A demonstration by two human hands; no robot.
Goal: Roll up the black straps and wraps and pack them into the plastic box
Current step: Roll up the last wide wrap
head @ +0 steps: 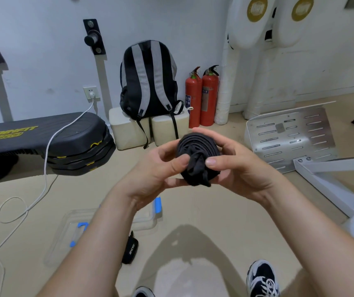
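A rolled black wrap (197, 156) is held in mid-air at the centre of the head view, its coiled end facing me and a loose bunch of fabric in the middle. My left hand (159, 172) grips its left side, thumb on the front. My right hand (233, 166) grips its right side, thumb pressing near the bunched centre. Below on the floor lies the clear plastic box (146, 217) with blue clips, partly hidden by my left forearm. A second black strap (131, 249) with white lettering lies on the floor beside the box.
A black step platform (43, 144) sits at left with a white cable (47, 163) trailing across the floor. A grey-black backpack (148, 82) rests on cream blocks, two red fire extinguishers (201, 97) beside it. A metal machine footplate (289, 136) stands at right. My shoe (261, 277) shows below.
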